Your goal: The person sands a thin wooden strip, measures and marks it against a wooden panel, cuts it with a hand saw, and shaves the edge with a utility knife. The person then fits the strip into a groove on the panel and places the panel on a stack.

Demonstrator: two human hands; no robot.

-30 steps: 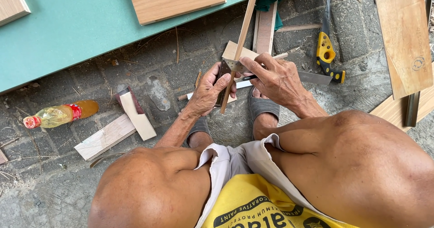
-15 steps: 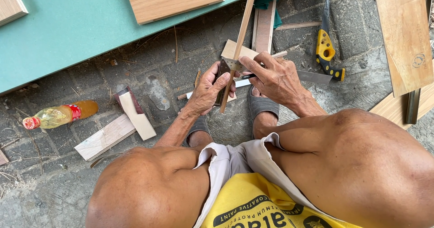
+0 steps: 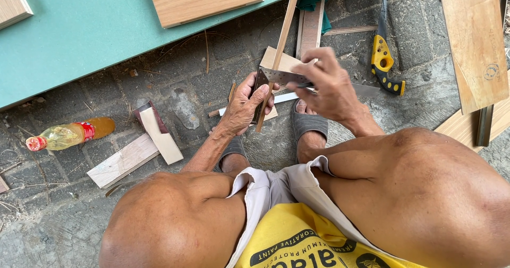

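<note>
Since the earlier view the hands and the wooden strip [image 3: 281, 45] have barely shifted; only the right hand's fingers sit a little further along the metal try square [image 3: 279, 77]. Nearest the person, two bent knees frame grey sandals [image 3: 311, 123] planted on the stone paving [image 3: 53, 231]. Just beyond the sandals, the left hand [image 3: 245, 104] is clenched around the lower end of the wooden strip, pressing the try square's dark stock against it. The right hand [image 3: 325, 84] pinches the try square's steel blade, which lies across the strip, just right of it. The strip runs up and away from the hands, over a small wood block [image 3: 284, 61]. Left of the strip lie two offcuts [image 3: 135, 154] and an orange-filled plastic bottle [image 3: 69, 134]; right of it, a yellow-handled handsaw [image 3: 383, 55]. Farthest off lies a teal board [image 3: 85, 29] bearing a pale wood panel [image 3: 204, 0].
</note>
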